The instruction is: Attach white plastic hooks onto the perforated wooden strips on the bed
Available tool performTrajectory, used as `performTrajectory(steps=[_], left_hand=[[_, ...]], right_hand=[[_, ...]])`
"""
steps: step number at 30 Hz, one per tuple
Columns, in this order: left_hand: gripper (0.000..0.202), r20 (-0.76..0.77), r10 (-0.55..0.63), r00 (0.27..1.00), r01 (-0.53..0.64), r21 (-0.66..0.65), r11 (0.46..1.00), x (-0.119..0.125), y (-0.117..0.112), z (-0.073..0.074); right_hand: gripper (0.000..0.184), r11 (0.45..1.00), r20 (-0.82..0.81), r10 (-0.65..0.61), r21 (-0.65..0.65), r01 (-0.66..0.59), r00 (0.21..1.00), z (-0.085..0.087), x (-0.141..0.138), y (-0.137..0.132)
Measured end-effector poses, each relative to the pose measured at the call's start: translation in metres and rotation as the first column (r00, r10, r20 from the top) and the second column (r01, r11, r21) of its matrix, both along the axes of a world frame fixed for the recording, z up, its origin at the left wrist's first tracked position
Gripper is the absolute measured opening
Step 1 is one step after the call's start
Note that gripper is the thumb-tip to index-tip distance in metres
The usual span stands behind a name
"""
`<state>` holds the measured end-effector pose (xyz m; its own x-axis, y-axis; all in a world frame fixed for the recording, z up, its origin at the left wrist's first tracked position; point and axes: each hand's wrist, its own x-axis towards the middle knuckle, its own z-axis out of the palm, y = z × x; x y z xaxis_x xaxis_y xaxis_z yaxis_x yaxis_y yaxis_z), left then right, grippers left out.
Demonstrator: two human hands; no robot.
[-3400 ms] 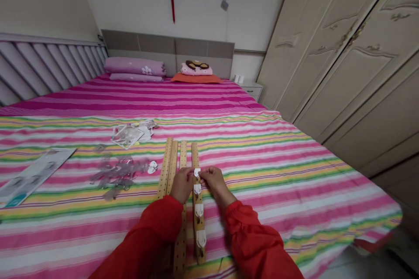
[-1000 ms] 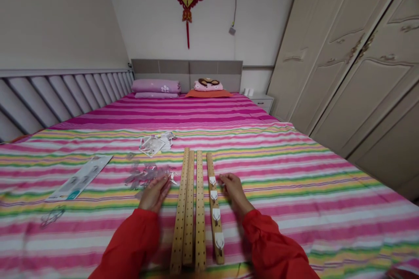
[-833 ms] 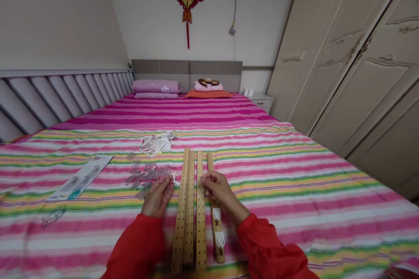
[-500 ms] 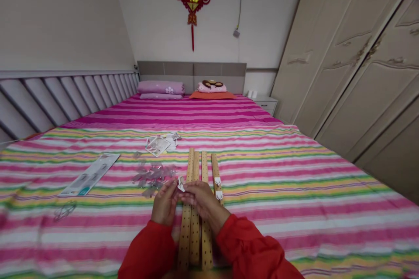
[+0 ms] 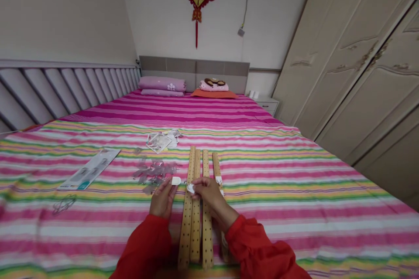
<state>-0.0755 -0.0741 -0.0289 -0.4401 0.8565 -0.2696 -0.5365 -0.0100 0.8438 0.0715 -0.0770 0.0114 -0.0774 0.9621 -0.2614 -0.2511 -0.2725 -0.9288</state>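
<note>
My left hand pinches a flat white tab with one rounded end, held up between thumb and fingers. Just to its right, my right hand has its fingertips closed on a small white hook. Both hands hover over long wooden strips with rows of small holes, laid side by side on the bed. On the rightmost strip sits a white hook; a second is mostly covered by my right hand.
Left of the strips lies a heap of small clear plastic pieces. Beyond it are clear and white packets. A long package and a thin wire bundle rest farther left on the striped sheet.
My hands were together around one small white piece. They have moved apart, the left now with the flat white tab and the right with the white hook. The view has shifted slightly.
</note>
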Motion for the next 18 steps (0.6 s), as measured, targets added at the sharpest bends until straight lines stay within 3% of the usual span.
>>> performTrajectory(steps=[3,7,10,13,15,18], left_hand=[[0.018,-0.029,-0.040,0.999,0.040,-0.006,0.999,-0.002,0.000,-0.009],[0.017,-0.343,-0.137,0.929,0.137,-0.023,0.990,-0.012,0.002,-0.023],[0.023,-0.679,-0.092,0.729,0.137,0.013,0.990,-0.019,-0.001,-0.021],[0.026,-0.860,0.019,0.510,0.179,0.127,0.975,-0.010,-0.010,-0.002],[0.022,-0.920,0.051,0.388,0.303,0.180,0.936,0.005,-0.018,0.016],[0.020,-0.973,0.107,0.202,0.515,0.199,0.834,0.034,-0.026,0.038]], right_hand=[[0.013,0.995,0.089,-0.018,0.102,0.009,0.996,0.005,0.016,0.004],[0.017,0.984,0.153,-0.001,0.177,-0.026,0.988,0.011,0.040,0.010],[0.022,0.976,0.113,-0.001,0.216,-0.024,0.994,0.011,0.056,0.013],[0.022,0.974,0.102,-0.022,0.228,-0.002,0.995,0.007,0.067,0.015],[0.020,0.970,0.098,-0.022,0.242,-0.002,0.995,0.005,0.071,0.015],[0.016,0.968,0.081,-0.019,0.250,-0.002,0.997,0.005,0.071,0.014]])
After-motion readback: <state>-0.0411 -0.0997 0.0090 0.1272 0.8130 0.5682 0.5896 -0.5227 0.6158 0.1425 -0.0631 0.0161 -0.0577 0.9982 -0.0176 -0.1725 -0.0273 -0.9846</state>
